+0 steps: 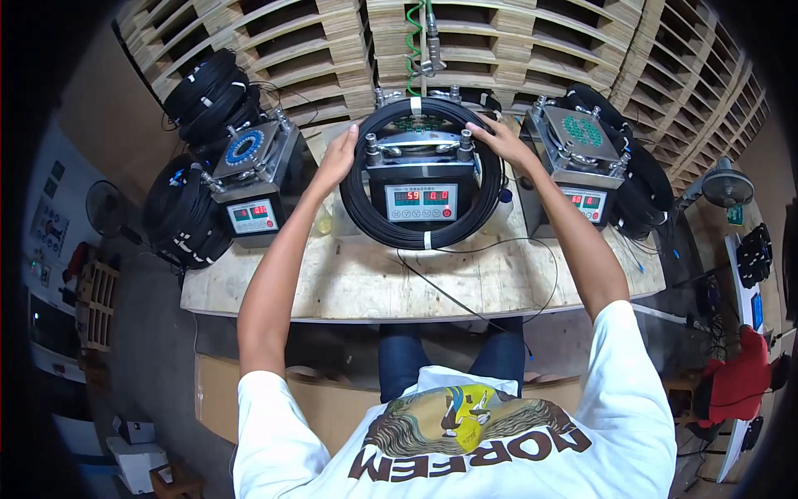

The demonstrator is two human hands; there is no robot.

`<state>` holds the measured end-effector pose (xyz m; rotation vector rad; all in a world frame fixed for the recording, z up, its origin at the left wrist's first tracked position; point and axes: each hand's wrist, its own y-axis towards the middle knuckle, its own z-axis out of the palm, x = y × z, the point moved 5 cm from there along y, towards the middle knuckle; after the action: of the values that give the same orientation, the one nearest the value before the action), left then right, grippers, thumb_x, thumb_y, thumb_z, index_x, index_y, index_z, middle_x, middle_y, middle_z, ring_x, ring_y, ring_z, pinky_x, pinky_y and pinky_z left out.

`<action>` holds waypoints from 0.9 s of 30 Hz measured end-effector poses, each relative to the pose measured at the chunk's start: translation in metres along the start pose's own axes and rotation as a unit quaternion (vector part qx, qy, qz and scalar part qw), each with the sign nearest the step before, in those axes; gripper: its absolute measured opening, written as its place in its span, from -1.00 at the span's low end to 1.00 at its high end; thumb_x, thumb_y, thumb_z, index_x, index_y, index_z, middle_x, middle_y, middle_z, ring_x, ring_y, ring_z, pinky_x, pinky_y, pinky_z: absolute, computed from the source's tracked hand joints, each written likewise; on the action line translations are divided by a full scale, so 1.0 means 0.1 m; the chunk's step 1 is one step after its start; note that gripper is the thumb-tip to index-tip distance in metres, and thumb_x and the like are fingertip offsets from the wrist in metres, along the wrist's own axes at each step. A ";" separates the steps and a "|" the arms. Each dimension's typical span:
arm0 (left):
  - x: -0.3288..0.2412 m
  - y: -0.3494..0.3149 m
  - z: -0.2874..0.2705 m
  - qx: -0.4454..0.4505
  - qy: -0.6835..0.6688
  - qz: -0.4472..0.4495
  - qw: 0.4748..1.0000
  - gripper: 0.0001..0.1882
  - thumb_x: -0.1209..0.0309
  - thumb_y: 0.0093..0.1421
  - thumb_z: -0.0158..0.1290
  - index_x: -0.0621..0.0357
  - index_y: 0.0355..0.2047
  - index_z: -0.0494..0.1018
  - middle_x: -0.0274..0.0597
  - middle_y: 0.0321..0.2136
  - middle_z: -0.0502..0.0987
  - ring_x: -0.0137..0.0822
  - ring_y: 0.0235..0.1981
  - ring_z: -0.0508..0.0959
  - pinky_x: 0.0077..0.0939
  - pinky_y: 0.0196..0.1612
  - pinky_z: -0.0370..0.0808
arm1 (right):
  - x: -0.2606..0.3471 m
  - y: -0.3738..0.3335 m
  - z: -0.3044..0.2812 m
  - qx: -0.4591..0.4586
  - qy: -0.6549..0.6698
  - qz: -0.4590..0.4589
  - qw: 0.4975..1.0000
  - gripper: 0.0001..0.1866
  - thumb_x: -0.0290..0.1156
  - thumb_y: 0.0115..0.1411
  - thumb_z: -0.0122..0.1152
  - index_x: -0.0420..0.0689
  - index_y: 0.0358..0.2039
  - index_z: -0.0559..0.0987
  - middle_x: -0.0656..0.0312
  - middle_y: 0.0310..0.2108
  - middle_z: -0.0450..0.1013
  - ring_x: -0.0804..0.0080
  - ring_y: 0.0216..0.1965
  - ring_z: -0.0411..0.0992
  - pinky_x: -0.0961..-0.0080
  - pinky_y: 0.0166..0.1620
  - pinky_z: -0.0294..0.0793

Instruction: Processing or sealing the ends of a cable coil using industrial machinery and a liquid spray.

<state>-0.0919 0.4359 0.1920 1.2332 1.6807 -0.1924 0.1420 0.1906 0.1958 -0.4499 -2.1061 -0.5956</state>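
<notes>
A large coil of thin black cable (363, 212), bound with white ties at top and bottom, is held up over the table in front of the middle machine. My left hand (337, 158) grips its upper left side, and my right hand (504, 143) grips its upper right side. The fingers of both hands are partly hidden by the ring. Through the coil shows the machine's control panel (422, 203), with red lit digits and a row of buttons. A loose cable end (432, 287) trails from the coil over the table's front edge.
Machines with metal plates stand at left (246, 158) and right (579, 137). Black cable coils (184, 208) are stacked beside them on both sides. Wooden pallets (532, 41) rise behind. A green spiral hose (411, 33) with a metal fitting hangs above the middle machine.
</notes>
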 end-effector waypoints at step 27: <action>0.49 -2.17 1.36 0.126 -0.458 -0.411 0.778 -0.59 0.48 0.28 0.06 0.27 0.10 0.24 -0.14 -0.23 0.49 -0.28 -0.23 0.60 -0.34 -0.15 0.57 | -0.12 -1.44 -0.17 0.355 -0.106 0.179 0.911 -0.67 -0.56 0.17 0.23 -0.23 -0.04 0.47 0.29 -0.68 0.40 0.56 -0.69 0.38 0.56 -0.62 0.38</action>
<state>-0.1783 0.2809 0.0012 0.3169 1.1800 -1.3595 0.0854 0.0614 0.1587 -0.4677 -2.1877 0.4518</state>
